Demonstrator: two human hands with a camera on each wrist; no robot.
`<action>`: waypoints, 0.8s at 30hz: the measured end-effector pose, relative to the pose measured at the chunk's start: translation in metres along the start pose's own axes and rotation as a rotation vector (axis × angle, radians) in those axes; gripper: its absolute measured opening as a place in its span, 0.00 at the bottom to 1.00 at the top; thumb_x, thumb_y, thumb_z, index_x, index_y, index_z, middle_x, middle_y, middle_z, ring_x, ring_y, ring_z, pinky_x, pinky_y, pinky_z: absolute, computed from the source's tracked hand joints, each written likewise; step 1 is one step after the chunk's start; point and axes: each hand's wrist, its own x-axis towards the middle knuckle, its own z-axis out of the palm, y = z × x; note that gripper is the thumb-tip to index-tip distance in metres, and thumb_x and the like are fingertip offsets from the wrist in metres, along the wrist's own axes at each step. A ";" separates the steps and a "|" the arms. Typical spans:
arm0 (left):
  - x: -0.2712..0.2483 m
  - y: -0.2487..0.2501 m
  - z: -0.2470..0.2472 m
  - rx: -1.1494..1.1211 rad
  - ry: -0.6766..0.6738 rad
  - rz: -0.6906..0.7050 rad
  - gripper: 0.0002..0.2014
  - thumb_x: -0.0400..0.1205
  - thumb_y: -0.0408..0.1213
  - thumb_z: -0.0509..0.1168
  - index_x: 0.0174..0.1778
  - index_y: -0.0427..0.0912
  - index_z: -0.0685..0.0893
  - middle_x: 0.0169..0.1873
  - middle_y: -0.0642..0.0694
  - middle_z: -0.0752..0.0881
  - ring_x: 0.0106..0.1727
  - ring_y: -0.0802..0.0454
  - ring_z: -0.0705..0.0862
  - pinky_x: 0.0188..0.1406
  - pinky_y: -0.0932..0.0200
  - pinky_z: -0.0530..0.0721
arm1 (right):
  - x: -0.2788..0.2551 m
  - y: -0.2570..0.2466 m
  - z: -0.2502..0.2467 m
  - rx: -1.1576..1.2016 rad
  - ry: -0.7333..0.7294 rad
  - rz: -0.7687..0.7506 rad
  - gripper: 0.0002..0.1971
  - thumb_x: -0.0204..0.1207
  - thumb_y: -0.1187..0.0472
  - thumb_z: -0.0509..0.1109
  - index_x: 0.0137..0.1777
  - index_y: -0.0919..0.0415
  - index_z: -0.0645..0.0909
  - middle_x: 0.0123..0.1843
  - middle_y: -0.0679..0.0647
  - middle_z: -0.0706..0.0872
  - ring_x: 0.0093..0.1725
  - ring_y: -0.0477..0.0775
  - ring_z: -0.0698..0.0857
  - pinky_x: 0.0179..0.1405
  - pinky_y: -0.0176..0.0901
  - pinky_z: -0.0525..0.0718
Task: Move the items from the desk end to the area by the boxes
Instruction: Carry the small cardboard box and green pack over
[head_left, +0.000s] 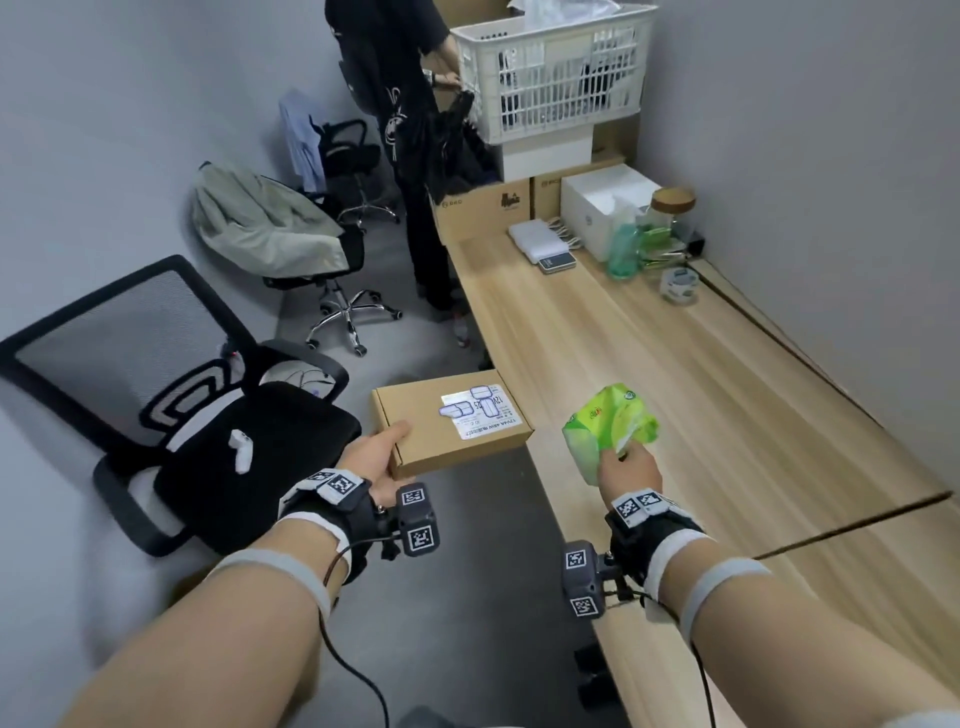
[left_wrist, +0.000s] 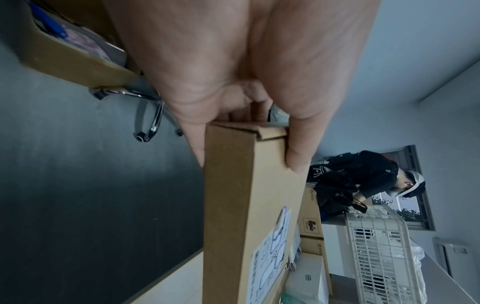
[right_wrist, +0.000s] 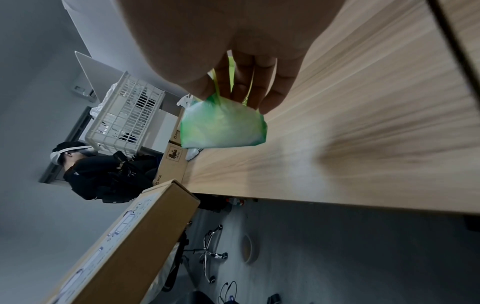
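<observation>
Head view shows the flat cardboard box (head_left: 451, 421) carried level in the air beside the desk's near edge, its white sticker (head_left: 479, 410) printed with blue outline drawings and a line reading roughly "12V4A 48W", the rest too small to make out. The left hand (head_left: 375, 457) clamps the box's near corner, thumb on top and fingers underneath, which the left wrist view confirms. Just to its right, the green tissue pack (head_left: 609, 432) hangs above the wooden desk (head_left: 675, 374), not touching it; its red lettering is too blurred to read. The right hand (head_left: 628, 467) pinches the pack's crumpled wrapper from above, fingers curled round it. Farther along the desk, cardboard cartons (head_left: 483, 208) marked "PICO" stand at the end, with a white slatted basket (head_left: 550, 73) stacked above them. A person in black (head_left: 400, 104) stands beside the cartons.
</observation>
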 end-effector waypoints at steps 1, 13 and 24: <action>0.011 0.006 0.008 -0.014 0.004 -0.004 0.25 0.80 0.39 0.72 0.72 0.37 0.77 0.59 0.32 0.88 0.56 0.35 0.89 0.36 0.45 0.89 | 0.012 -0.003 0.004 -0.003 0.001 0.005 0.13 0.80 0.60 0.62 0.35 0.65 0.71 0.30 0.58 0.73 0.31 0.62 0.71 0.26 0.46 0.61; 0.219 0.085 0.128 0.173 -0.179 -0.195 0.23 0.83 0.49 0.66 0.70 0.42 0.76 0.58 0.34 0.88 0.52 0.34 0.90 0.37 0.38 0.87 | 0.174 -0.045 0.066 -0.094 0.096 0.164 0.10 0.78 0.60 0.64 0.40 0.66 0.74 0.34 0.60 0.78 0.38 0.65 0.76 0.34 0.47 0.67; 0.384 0.151 0.255 0.631 -0.168 -0.274 0.21 0.80 0.55 0.63 0.43 0.37 0.76 0.37 0.37 0.82 0.38 0.41 0.85 0.55 0.38 0.86 | 0.287 -0.103 0.110 -0.040 0.184 0.463 0.07 0.72 0.58 0.62 0.38 0.61 0.74 0.33 0.61 0.88 0.25 0.62 0.89 0.33 0.57 0.91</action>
